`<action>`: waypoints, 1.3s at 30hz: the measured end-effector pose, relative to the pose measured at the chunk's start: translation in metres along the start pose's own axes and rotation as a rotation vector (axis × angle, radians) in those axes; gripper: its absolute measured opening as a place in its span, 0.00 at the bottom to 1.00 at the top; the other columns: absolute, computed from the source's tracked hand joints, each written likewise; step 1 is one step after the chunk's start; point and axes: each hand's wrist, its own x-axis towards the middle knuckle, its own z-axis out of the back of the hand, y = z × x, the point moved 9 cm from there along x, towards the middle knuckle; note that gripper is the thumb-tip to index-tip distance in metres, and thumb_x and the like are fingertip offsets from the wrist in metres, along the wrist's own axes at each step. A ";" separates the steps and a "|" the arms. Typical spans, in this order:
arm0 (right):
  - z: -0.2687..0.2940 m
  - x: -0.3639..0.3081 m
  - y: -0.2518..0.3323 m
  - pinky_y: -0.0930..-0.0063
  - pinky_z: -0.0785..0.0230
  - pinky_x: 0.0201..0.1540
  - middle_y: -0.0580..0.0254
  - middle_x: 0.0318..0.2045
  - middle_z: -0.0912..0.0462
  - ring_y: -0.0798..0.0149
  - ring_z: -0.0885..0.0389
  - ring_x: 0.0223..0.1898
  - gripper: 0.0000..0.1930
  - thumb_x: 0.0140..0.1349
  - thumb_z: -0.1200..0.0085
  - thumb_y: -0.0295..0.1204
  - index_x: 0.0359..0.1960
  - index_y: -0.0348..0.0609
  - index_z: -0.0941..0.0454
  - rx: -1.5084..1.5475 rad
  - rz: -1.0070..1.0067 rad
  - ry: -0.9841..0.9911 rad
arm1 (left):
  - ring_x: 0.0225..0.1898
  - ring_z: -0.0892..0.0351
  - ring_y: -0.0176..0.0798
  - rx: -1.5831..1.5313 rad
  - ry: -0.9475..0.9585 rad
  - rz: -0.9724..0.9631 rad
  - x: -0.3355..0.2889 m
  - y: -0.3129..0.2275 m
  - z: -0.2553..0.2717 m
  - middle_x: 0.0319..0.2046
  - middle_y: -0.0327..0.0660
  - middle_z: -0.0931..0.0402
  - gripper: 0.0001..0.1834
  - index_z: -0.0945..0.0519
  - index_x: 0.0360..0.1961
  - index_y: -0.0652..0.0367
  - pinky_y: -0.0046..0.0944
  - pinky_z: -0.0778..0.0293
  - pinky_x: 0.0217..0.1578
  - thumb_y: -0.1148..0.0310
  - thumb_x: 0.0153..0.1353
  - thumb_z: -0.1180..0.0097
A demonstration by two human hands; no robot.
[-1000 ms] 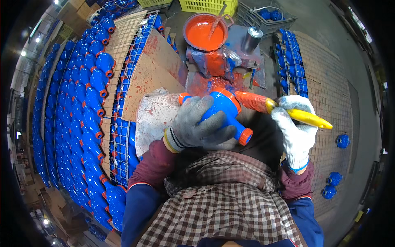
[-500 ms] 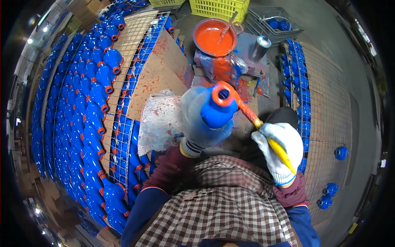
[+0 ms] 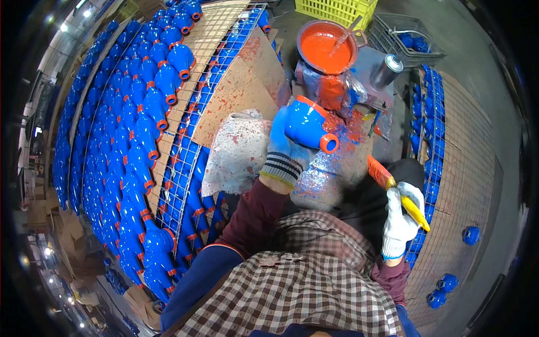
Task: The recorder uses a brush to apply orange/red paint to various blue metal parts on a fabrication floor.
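A glossy blue pipe fitting [image 3: 306,122] with orange-red rims is gripped in my left hand [image 3: 285,147], out in front of my lap. Its wide end tips up and away, while a small open end points toward the lower right. The left glove is stained blue. My right hand [image 3: 401,216], in a white knit glove, is closed round the yellow handle of a paintbrush [image 3: 414,212]. The brush's orange-coated bristles point up and left, apart from the fitting. Beyond both hands stands a bowl of orange-red paint [image 3: 321,51] with a stirring stick [image 3: 343,38] in it.
Wire racks packed with similar blue fittings [image 3: 135,123] fill the left. A wire-mesh rack [image 3: 463,146] lies right. Behind are a spray can [image 3: 387,72], a yellow crate [image 3: 337,10] and a grey crate [image 3: 401,42]. A spattered cloth [image 3: 236,149] and cardboard [image 3: 241,90] lie left.
The brush has come away from the fitting's rim and moved right and down with my right hand. My left hand has turned the fitting onto its side. The whole view has shifted.
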 end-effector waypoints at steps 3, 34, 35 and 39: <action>0.009 -0.004 -0.027 0.84 0.33 0.32 0.65 0.35 0.22 0.75 0.26 0.28 0.11 0.55 0.38 0.20 0.40 0.40 0.24 0.074 -0.057 -0.121 | 0.42 0.24 0.41 -0.003 0.035 -0.021 -0.001 -0.011 -0.021 0.42 0.38 0.25 0.20 0.28 0.48 0.50 0.47 0.25 0.45 0.51 0.62 0.48; -0.070 0.054 0.054 0.69 0.27 0.41 0.62 0.32 0.17 0.58 0.19 0.36 0.16 0.45 0.31 0.23 0.38 0.49 0.17 -0.291 0.450 0.242 | 0.49 0.24 0.45 0.139 0.288 0.003 -0.009 0.011 -0.046 0.47 0.43 0.27 0.31 0.32 0.55 0.58 0.48 0.27 0.52 0.53 0.55 0.40; -0.070 0.051 0.051 0.69 0.27 0.41 0.62 0.32 0.17 0.57 0.19 0.37 0.16 0.45 0.30 0.23 0.38 0.49 0.17 -0.282 0.455 0.252 | 0.50 0.24 0.45 0.134 0.333 -0.021 -0.012 0.001 -0.050 0.48 0.44 0.27 0.31 0.32 0.55 0.58 0.48 0.27 0.52 0.52 0.55 0.40; -0.060 0.051 0.029 0.69 0.29 0.40 0.58 0.31 0.20 0.58 0.21 0.35 0.11 0.49 0.35 0.18 0.35 0.42 0.20 -0.197 0.314 0.206 | 0.49 0.24 0.44 0.182 0.439 -0.186 -0.024 -0.048 -0.087 0.48 0.43 0.26 0.30 0.33 0.57 0.57 0.46 0.26 0.51 0.55 0.56 0.42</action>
